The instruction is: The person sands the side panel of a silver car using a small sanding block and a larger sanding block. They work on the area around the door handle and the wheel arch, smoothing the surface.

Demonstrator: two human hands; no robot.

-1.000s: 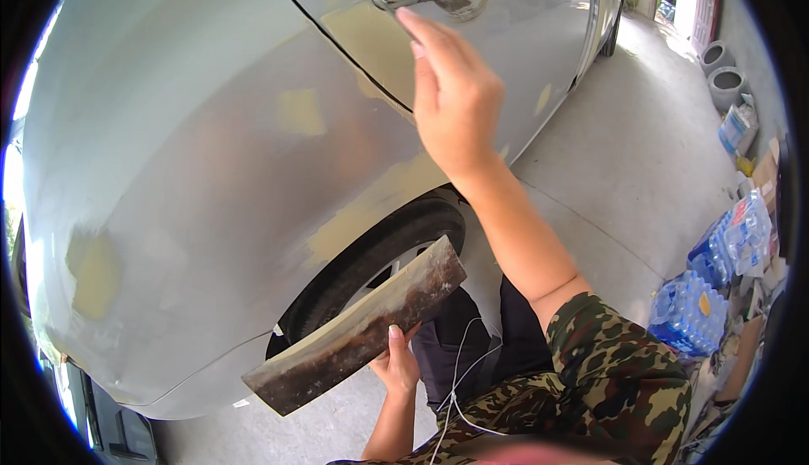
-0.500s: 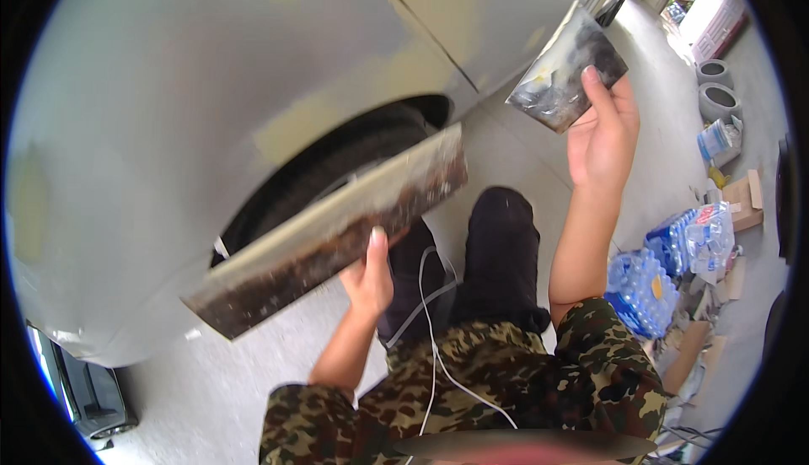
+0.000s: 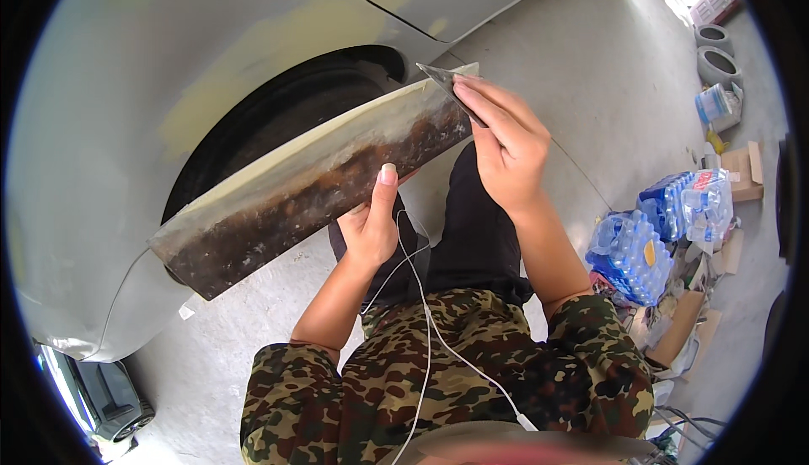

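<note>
My left hand (image 3: 371,225) grips a long, dark-stained putty scraper blade (image 3: 312,204), its thumb pressed on the face and the fingers hidden behind. Pale yellow filler coats the blade's upper edge. A smaller dark spreader (image 3: 447,86) is pinched in my right hand (image 3: 510,140), turned nearly edge-on at the long blade's right end; it looks to touch that end. Behind the long blade is a grey car body panel (image 3: 109,170) with yellowish filler patches (image 3: 244,73) around the dark wheel arch (image 3: 278,119).
Shrink-wrapped bottle packs (image 3: 632,254) stand on the concrete floor at right, near a cardboard box (image 3: 743,170), a white bucket (image 3: 716,104) and grey ring-shaped objects (image 3: 718,64). White cables (image 3: 430,330) hang down my front. Another dark car (image 3: 105,393) shows at lower left.
My right hand has brought the small spreader down and left to the long blade's right end, turning it edge-on. The long blade now appears higher and farther left in view.
</note>
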